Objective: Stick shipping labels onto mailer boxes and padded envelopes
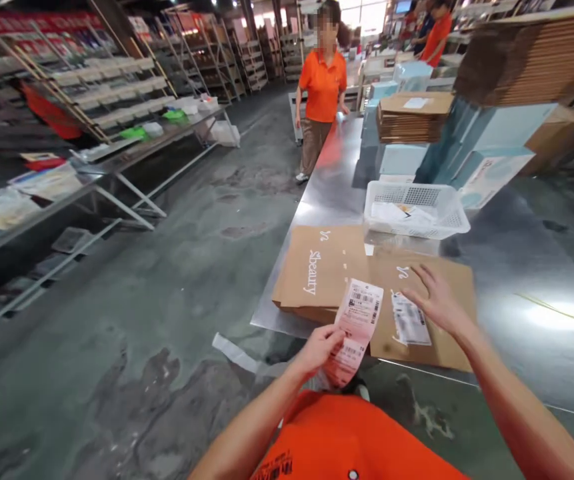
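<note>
Head view: left hand (323, 348) holding printed label (359, 313) beside flat cardboard box (331, 267)

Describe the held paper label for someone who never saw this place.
On the shiny metal table, find the flat brown cardboard boxes. In front, the left hand holds the long white printed paper label; unlike the white label lying on the right box, it is loose.

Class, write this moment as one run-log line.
left hand: holding label strip | right hand: over labelled carton, contact unclear | second carton: alongside | white basket: behind cartons, on metal table
</note>
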